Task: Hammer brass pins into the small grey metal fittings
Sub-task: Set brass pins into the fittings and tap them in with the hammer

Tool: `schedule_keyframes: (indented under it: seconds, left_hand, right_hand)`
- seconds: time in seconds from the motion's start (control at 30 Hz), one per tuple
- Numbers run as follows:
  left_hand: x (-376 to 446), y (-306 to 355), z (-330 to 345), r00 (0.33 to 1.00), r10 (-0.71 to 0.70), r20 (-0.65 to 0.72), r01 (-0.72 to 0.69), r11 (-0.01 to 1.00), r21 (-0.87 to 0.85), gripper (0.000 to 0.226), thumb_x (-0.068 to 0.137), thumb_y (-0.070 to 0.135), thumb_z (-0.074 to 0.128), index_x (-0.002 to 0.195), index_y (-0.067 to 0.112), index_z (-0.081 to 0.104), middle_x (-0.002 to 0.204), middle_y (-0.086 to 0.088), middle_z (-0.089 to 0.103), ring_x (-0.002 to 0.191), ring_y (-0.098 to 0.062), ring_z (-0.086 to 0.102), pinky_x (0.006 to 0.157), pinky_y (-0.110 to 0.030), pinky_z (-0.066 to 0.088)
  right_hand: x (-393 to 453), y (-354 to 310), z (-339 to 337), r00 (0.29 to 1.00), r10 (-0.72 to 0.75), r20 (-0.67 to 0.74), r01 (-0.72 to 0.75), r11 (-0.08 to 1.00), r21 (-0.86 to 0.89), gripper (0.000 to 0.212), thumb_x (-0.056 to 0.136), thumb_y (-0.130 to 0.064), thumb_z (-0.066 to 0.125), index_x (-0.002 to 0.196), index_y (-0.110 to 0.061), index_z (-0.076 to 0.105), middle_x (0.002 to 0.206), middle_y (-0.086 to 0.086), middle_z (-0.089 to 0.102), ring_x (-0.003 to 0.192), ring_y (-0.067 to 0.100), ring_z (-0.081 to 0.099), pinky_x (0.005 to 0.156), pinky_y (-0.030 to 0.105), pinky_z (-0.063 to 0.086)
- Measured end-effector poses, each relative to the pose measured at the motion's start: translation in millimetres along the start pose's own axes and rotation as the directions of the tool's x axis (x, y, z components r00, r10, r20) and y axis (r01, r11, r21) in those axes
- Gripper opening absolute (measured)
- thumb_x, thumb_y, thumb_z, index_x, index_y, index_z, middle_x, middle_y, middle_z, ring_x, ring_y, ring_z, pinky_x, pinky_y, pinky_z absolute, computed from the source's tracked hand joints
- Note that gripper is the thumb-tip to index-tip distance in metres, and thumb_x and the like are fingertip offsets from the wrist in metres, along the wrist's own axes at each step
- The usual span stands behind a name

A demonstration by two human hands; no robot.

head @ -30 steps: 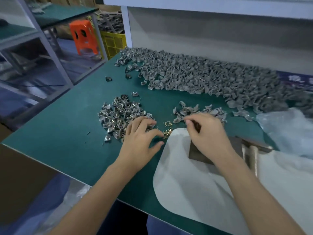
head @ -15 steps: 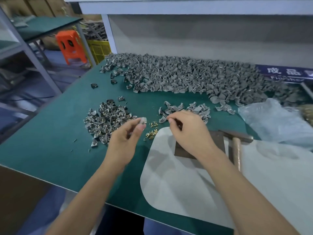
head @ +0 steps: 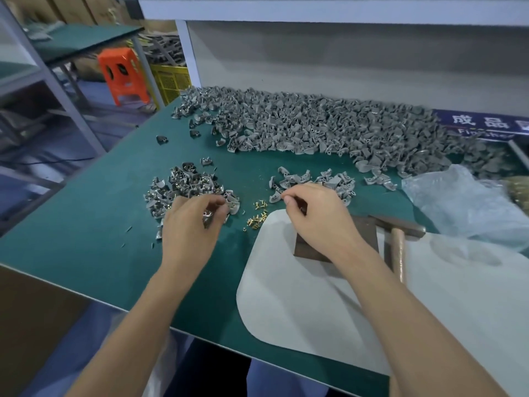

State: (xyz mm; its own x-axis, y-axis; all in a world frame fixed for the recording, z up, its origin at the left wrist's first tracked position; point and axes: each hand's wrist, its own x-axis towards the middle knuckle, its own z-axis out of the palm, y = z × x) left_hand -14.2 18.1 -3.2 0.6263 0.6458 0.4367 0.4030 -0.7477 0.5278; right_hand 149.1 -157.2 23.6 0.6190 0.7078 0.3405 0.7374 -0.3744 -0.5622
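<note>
Since earlier, my left hand point(head: 194, 222) dropped onto the fittings pile point(head: 183, 187), fingers curled, contents unclear. Right hand point(head: 315, 216) pinches something small. Pins point(head: 257, 213): light, rigid, slippery; grip the shank.

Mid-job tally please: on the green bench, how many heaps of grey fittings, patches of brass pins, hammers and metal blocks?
Grey fitting heaps: 3 (back, left, middle)
Brass pin patch: 1
Hammer: 1
Dark metal block: 1
Total: 6
</note>
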Motion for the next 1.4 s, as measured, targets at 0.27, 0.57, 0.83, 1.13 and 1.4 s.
schedule_keyframes:
  seconds: [0.27,0.57,0.83,1.13,1.4]
  left_hand:
    - [-1.1,-3.4,0.1,0.972,0.199,0.124,-0.214,0.968,0.128,0.025,0.083,0.032,0.083,0.108,0.029,0.079,0.134,0.001,0.060,0.133,-0.030,0.038,0.110,-0.052,0.035]
    - [6.4,15.6,15.6,0.953,0.269,0.142,-0.264,0.963,-0.057,0.008,0.096,0.021,0.072,0.090,0.017,0.076,0.135,-0.008,0.067,0.150,-0.016,0.034,0.127,-0.027,-0.002]
    - [38.2,66.2,24.0,0.930,0.054,0.363,0.229,0.687,-0.690,0.010,0.097,0.029,0.072,0.087,0.028,0.076,0.089,0.001,0.079,0.072,-0.020,0.078,0.069,-0.027,0.060]
    - [83.3,76.0,52.8,0.849,0.214,0.482,0.194,0.723,-0.663,0.021,0.096,0.041,0.069,0.092,0.023,0.079,0.088,0.003,0.080,0.081,-0.017,0.078,0.066,-0.026,0.055]
    - [80.1,32.6,82.0,0.987,0.163,0.009,-0.158,0.966,-0.206,0.027,0.098,0.040,0.061,0.125,0.036,0.061,0.098,0.024,0.060,0.090,0.000,0.047,0.076,-0.032,0.045]
  right_hand:
    - [-0.8,-0.7,2.2,1.000,0.001,-0.005,-0.001,1.000,0.007,0.020,0.102,-0.019,0.058,0.105,-0.016,0.077,0.098,-0.003,0.074,0.096,0.017,0.063,0.088,0.040,0.052]
    - [0.5,4.4,3.6,0.999,0.019,-0.046,-0.014,0.993,0.113,0.019,0.101,-0.015,0.061,0.103,-0.018,0.079,0.097,-0.011,0.074,0.088,0.005,0.062,0.083,0.023,0.049]
    - [4.0,8.3,-5.0,0.995,0.058,-0.082,-0.025,0.935,0.352,0.025,0.093,-0.011,0.075,0.115,-0.022,0.076,0.091,-0.012,0.071,0.086,0.005,0.065,0.074,0.010,0.046]
    - [9.2,22.0,-19.1,0.950,0.059,-0.306,0.043,0.948,0.317,0.018,0.091,-0.012,0.078,0.097,-0.028,0.080,0.088,-0.017,0.074,0.085,0.009,0.069,0.077,0.019,0.051]
    - [9.6,32.0,-17.1,0.952,0.230,-0.201,-0.156,0.931,0.329,0.035,0.107,-0.020,0.051,0.078,-0.009,0.066,0.068,0.006,0.060,0.065,0.017,0.055,0.061,0.032,0.040]
